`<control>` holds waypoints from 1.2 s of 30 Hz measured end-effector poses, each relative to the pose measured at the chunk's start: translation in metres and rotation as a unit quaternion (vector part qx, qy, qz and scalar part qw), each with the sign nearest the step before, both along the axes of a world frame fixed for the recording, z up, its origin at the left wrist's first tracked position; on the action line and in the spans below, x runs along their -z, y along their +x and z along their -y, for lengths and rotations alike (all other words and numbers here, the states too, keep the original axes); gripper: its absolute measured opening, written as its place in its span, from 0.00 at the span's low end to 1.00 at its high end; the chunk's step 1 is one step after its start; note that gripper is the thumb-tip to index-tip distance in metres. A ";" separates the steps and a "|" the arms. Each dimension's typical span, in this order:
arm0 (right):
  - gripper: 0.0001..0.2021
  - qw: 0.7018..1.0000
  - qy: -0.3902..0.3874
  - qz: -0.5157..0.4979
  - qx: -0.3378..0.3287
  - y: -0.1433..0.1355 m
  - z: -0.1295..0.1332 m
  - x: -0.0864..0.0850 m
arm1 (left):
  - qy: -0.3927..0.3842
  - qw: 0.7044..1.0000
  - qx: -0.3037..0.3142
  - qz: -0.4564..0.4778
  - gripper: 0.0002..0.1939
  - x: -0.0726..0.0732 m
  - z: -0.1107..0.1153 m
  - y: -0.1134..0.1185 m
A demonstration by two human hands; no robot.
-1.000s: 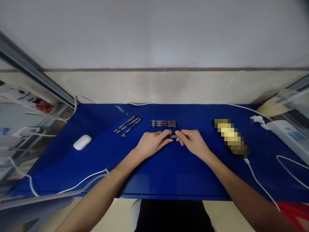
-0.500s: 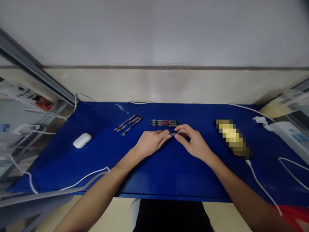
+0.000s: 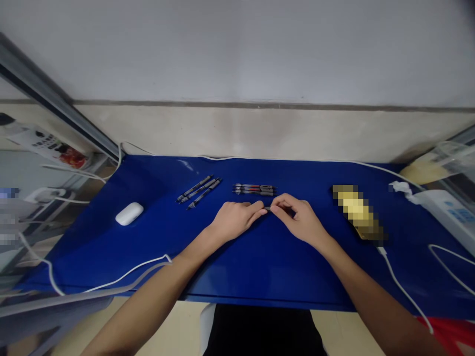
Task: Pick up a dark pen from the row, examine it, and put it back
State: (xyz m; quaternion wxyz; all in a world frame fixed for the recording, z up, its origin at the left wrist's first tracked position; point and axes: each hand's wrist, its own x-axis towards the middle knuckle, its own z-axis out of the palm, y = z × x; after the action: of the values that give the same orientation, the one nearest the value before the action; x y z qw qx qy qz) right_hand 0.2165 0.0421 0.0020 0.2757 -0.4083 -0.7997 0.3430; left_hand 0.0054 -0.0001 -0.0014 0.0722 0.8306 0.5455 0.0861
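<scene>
Both hands, left [image 3: 233, 220] and right [image 3: 297, 217], pinch one pen [image 3: 267, 208] (fingertips meeting).

Both arms reach forward from the near side and come together in the middle. The left hand [image 3: 233, 221] lies palm down with its fingers curled. The right hand [image 3: 299, 219] is curled too, and its fingertips meet the left hand's fingertips.
</scene>
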 end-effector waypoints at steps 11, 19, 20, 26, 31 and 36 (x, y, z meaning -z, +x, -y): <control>0.15 1.000 0.008 0.003 -0.008 -0.001 0.001 0.000 | 0.019 1.000 -0.001 0.005 0.26 0.004 0.000 -0.001; 0.22 1.000 0.011 0.011 -0.017 -0.001 0.001 0.001 | 0.019 0.999 0.032 0.028 0.24 0.004 0.000 -0.002; 0.18 1.000 0.011 0.005 -0.016 -0.001 0.001 0.001 | 0.016 0.999 0.025 0.027 0.25 0.004 0.000 -0.002; 0.24 0.999 0.009 0.034 -0.028 -0.002 0.001 0.003 | 0.012 0.999 0.036 0.036 0.24 0.004 0.000 -0.002; 0.14 1.000 -0.002 0.009 -0.029 -0.003 0.002 0.002 | 0.005 1.000 0.004 0.019 0.27 0.005 -0.001 -0.002; 0.19 0.999 0.007 0.034 -0.027 -0.003 0.003 0.002 | 0.005 0.999 0.021 0.044 0.26 0.005 -0.001 -0.003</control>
State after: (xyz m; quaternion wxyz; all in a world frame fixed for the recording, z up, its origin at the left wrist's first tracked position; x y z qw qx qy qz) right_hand 0.2138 0.0390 0.0003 0.2415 -0.3962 -0.8219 0.3305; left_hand 0.0029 0.0006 -0.0069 0.0940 0.8376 0.5237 0.1238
